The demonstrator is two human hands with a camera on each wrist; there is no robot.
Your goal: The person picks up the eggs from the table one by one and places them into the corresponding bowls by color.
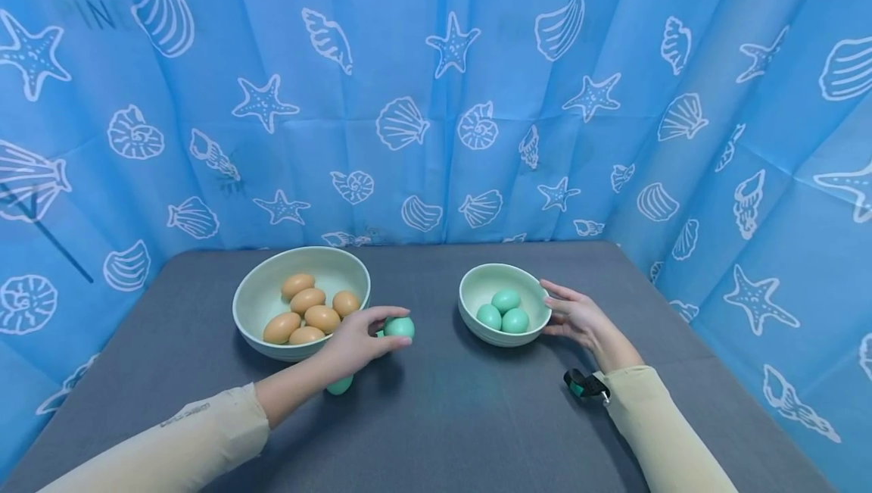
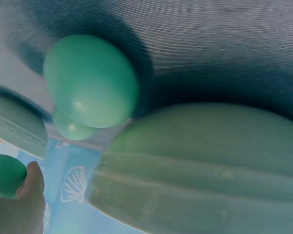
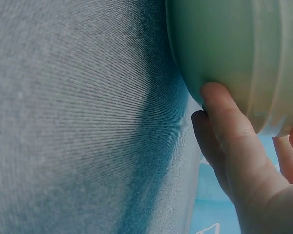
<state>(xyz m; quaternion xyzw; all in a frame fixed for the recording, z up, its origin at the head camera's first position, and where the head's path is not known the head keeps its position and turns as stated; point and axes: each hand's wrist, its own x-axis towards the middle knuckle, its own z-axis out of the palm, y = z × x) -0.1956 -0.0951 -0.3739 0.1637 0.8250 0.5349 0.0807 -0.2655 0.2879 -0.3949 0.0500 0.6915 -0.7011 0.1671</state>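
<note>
My left hand (image 1: 361, 338) pinches a green egg (image 1: 400, 328) between thumb and fingers, just right of the large pale green bowl (image 1: 248, 330). The held egg (image 2: 7, 175) also shows in the left wrist view. Several brown eggs (image 1: 322, 318) lie inside that bowl. Beneath my left wrist, a green egg (image 1: 339, 385) rests on the table, partly hidden; another green egg (image 2: 71, 127) shows behind it in the left wrist view. My right hand (image 1: 579, 319) touches the right side of the small green bowl (image 1: 477, 322), which contains three green eggs (image 1: 506, 301). Fingers (image 3: 229, 122) rest against its outer wall.
A dark grey cloth (image 1: 443, 417) covers the table. Behind it and along the sides hangs a blue curtain (image 1: 436, 175) with white shells and starfish. A black strap (image 1: 582, 385) hangs at my right wrist. Bare cloth separates the two bowls.
</note>
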